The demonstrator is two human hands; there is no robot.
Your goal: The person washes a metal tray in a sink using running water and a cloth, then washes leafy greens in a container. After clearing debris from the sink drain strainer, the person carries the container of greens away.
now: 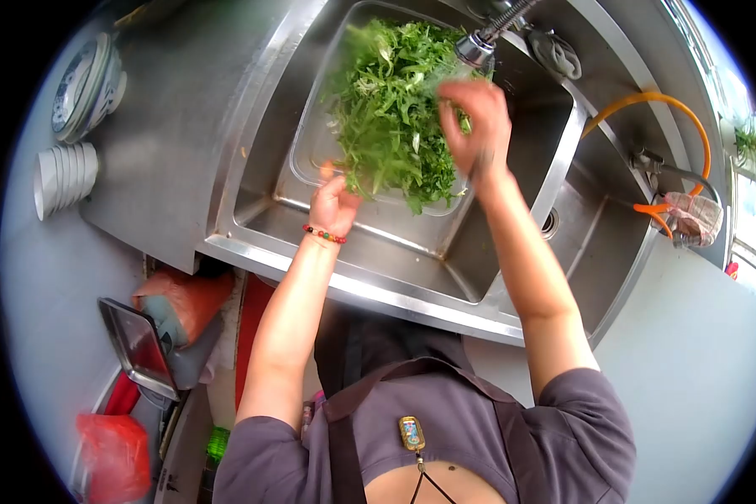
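Observation:
Leafy greens [403, 118] are heaped in a clear rectangular tub [307, 143] inside the steel sink [370, 244]. My left hand [336, 204], with a beaded bracelet at the wrist, is closed at the tub's near left corner, beside the lower edge of the greens; what its fingers hold is hard to make out. Over the right side of the heap is my right hand [477, 126], blurred by motion, its fingers bent under the faucet head [475, 50]. Whether it holds anything cannot be told.
A second basin [592, 235] lies to the right, with an orange hose [664, 98] and a cloth [693, 218] behind it. Stacked plates [84, 88] and white bowls [63, 176] stand at the far left. Below them are a metal tray [139, 344] and a red bag [113, 458].

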